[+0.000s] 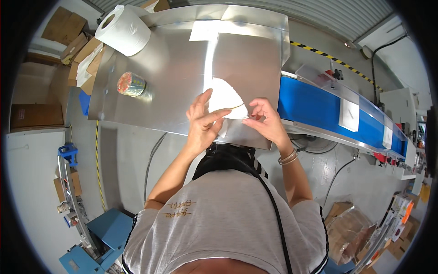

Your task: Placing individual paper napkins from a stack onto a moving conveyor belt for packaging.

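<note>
White paper wedge (225,98): is sitting above the steel table (173,91), near its front edge.
Table room: surface is running from round container (131,84) to left hand (203,122); blue conveyor (310,98) is bordering right.
Left fingers: clamping wedge, thumb in front.
Right hand (268,122): thumb and fingers standing apart by wedge's corner; contact unclear.
Wedge look: fanning, edge ridged, thin dark line crossing low.
Container markings: showing too small to read.

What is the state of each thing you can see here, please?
White stack: wedge-shaped, thin band across it
Left hand: gripping the stack
Right hand: at the stack's right corner, contact unclear
Paper roll: standing on the metal table
Small container: on the table, open or closed unclear
Blue belt: bearing white pieces, running or stopped unclear
</note>
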Tool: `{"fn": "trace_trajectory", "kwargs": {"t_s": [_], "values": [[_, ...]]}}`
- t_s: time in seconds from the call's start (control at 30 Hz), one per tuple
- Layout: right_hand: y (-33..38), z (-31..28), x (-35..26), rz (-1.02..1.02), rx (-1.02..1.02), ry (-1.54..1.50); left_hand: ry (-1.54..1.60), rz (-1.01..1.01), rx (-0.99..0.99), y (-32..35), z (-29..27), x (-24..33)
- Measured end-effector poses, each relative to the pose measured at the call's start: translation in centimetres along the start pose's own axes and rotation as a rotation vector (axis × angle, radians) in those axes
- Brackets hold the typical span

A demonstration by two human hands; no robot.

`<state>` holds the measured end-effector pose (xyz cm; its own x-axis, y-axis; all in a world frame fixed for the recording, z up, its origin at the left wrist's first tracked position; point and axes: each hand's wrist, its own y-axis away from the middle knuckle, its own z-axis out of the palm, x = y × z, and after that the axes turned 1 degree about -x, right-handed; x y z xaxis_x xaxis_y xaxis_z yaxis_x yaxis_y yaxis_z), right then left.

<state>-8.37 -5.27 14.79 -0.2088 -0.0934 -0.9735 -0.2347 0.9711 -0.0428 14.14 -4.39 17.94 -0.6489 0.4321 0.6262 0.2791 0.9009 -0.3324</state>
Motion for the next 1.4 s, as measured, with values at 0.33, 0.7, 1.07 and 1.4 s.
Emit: {"fn": "trace_trajectory", "kwargs": {"t_s": [0.33,0.7,1.07,1.4], "values": [[-0.9,-1.7,1.7,-0.128,-0.081,0.009,0.054,-0.161,0.030,-0.8,-0.7,1.6],[4.4,-19.3,9.3,0.407,0.873,0.924,0.002,-0.110,0.046,-0.6,-0.1,0.0],[-2.0,-2.2,-1.1,-0.095,-0.118,0.215,0.039,-0.088,0.050,-0.7,0.1,-0.1],[-1.1,-5.1,2.9,0.202,0.071,-0.139,0.021,-0.198,0.086,-0.6,-0.6,-0.2]]}}
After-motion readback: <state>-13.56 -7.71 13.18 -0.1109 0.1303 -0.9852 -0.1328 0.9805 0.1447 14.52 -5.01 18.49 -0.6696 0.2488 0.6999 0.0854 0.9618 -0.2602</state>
